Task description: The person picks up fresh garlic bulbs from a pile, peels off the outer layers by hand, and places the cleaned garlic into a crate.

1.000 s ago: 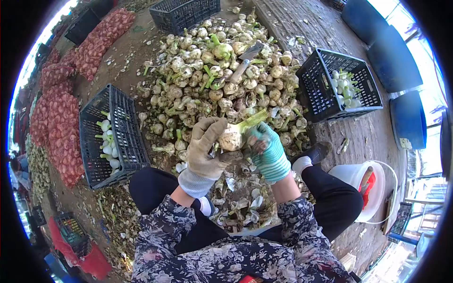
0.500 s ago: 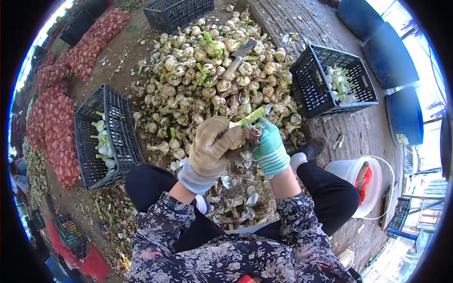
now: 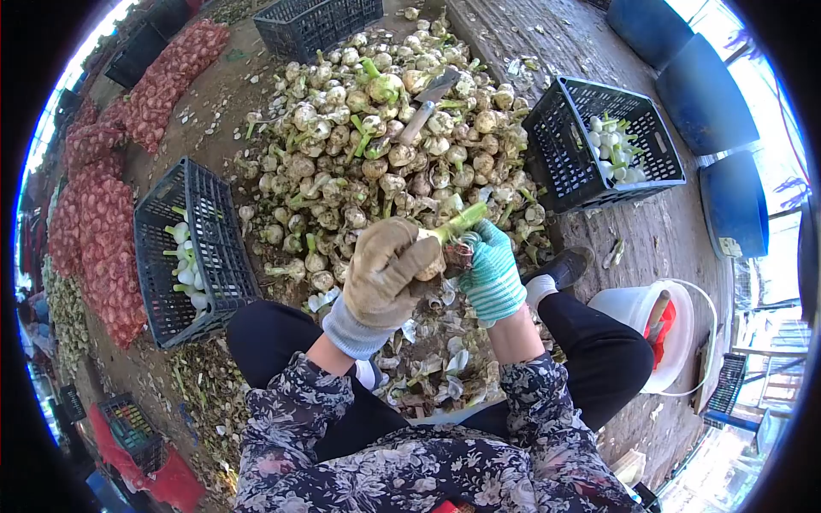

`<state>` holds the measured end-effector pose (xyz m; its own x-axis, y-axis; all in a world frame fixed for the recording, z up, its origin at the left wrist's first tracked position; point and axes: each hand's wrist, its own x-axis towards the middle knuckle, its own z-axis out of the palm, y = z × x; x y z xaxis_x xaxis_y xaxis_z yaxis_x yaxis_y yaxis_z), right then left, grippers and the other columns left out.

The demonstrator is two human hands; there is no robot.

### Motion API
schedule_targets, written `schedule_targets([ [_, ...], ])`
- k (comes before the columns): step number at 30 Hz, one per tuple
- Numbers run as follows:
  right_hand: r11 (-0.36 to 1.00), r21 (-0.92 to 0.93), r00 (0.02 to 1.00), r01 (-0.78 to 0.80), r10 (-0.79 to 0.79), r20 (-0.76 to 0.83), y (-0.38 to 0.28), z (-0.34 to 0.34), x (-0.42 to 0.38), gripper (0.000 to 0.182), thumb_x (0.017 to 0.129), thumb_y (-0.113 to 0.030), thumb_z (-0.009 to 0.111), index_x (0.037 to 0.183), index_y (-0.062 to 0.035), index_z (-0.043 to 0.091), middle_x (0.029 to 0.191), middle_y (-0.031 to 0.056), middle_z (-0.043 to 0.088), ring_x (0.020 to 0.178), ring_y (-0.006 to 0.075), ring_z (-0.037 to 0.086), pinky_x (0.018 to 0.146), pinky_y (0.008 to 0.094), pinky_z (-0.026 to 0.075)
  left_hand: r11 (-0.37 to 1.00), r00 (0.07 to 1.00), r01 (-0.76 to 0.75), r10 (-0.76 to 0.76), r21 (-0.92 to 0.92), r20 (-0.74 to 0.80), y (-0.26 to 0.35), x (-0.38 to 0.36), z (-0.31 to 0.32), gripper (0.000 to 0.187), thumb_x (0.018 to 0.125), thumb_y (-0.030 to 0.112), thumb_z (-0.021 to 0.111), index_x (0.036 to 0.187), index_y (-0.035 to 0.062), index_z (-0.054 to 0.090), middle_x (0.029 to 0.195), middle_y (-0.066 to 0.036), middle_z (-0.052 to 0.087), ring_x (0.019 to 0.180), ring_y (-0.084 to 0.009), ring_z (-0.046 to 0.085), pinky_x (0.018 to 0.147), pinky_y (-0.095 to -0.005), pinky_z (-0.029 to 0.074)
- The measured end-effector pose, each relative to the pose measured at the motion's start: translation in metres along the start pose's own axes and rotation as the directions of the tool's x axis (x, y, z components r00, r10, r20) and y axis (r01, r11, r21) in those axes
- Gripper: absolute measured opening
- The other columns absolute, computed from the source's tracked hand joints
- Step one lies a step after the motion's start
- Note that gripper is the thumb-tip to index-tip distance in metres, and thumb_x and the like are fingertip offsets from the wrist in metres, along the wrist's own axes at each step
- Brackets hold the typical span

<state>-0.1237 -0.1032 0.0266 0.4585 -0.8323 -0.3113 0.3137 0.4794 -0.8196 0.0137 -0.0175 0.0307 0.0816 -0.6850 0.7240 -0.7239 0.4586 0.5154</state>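
Note:
Between my two hands is a garlic bulb (image 3: 430,262) with a thick green stalk (image 3: 463,221) pointing up and to the right. My left hand (image 3: 382,272), in a tan work glove, is closed around the bulb. My right hand (image 3: 493,278), in a green-and-white striped glove, is closed beside the stalk's base. At its fingertips is something small, dark and reddish that I cannot make out. In front of both hands lies a heap of garlic bulbs (image 3: 329,162). A wide-bladed tool with a wooden handle (image 3: 416,122) rests on top of it.
Black crates holding peeled white bulbs stand left (image 3: 224,248) and right (image 3: 560,162); another crate (image 3: 316,30) is behind the heap. A white bucket (image 3: 616,306) with a red item and a handle sits by my right knee. Red net sacks (image 3: 98,248) line the left.
My right hand's fingers have shifted from near the stalk's upper end to lower beside it. The left hand still holds the bulb, now tilted slightly. The camera view has shifted slightly.

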Motion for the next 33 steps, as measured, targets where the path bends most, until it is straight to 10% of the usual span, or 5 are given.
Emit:
schedule_targets([
  [6, 0.938, -0.289, 0.977, 0.192, -0.155, 0.145, -0.001, -0.009, -0.006, 0.019, 0.079, 0.004, 0.058, 0.098, 0.0009, 0.060, 0.084, 0.0035, 0.062, 0.070, 0.0050, 0.056, 0.062, 0.0192, 0.046, 0.391, 0.678, 0.619, -0.704, -0.681, 0.212, 0.001, -0.011, 0.004, 0.078, 0.054, 0.009, 0.085, 0.122, -0.0024, 0.049, 0.118, -0.009, 0.050, 0.107, -0.0166, 0.051, 0.089, -0.0299, 0.046],
  [12, 0.966, 0.256, 0.960, -0.034, -0.040, 0.279, -0.001, -0.021, 0.007, 0.028, 0.084, -0.002, 0.058, 0.111, 0.0003, 0.052, 0.087, 0.0043, 0.061, 0.074, 0.0059, 0.057, 0.061, 0.0155, 0.046, 0.580, 0.811, 0.502, -0.572, -0.642, 0.117, -0.004, -0.017, 0.009, 0.085, 0.056, 0.002, 0.083, 0.129, 0.0000, 0.041, 0.122, -0.010, 0.051, 0.108, -0.0194, 0.053, 0.090, -0.0317, 0.046],
  [16, 0.983, -0.154, 0.985, 0.095, -0.070, 0.159, -0.006, 0.003, -0.004, 0.030, 0.082, -0.009, 0.064, 0.109, 0.0001, 0.053, 0.091, 0.0042, 0.061, 0.075, 0.0056, 0.057, 0.062, 0.0170, 0.047, 0.501, 0.745, 0.587, -0.642, -0.636, 0.183, 0.000, -0.011, 0.002, 0.085, 0.057, 0.001, 0.082, 0.130, -0.0011, 0.039, 0.124, -0.011, 0.050, 0.108, -0.0197, 0.052, 0.091, -0.0315, 0.046],
  [27, 0.936, -0.286, 0.979, 0.204, -0.187, 0.087, -0.001, 0.005, -0.012, 0.025, 0.078, 0.005, 0.058, 0.102, -0.0002, 0.059, 0.085, 0.0025, 0.063, 0.073, 0.0070, 0.056, 0.065, 0.0206, 0.047, 0.090, 0.537, 0.500, -0.812, -0.861, 0.227, -0.002, -0.014, 0.015, 0.074, 0.070, 0.009, 0.075, 0.132, -0.0018, 0.036, 0.125, -0.012, 0.049, 0.106, -0.0218, 0.054, 0.087, -0.0326, 0.049],
  [33, 0.700, -0.519, 0.868, 0.490, -0.444, 0.221, 0.019, 0.000, -0.011, 0.022, 0.073, 0.006, 0.059, 0.093, -0.0026, 0.059, 0.078, 0.0032, 0.062, 0.070, 0.0070, 0.055, 0.063, 0.0233, 0.046, 0.436, 0.641, 0.674, -0.746, -0.597, 0.179, -0.006, -0.021, 0.024, 0.075, 0.066, 0.022, 0.080, 0.124, -0.0025, 0.040, 0.103, -0.012, 0.057, 0.089, -0.0197, 0.058, 0.082, -0.0302, 0.050],
])
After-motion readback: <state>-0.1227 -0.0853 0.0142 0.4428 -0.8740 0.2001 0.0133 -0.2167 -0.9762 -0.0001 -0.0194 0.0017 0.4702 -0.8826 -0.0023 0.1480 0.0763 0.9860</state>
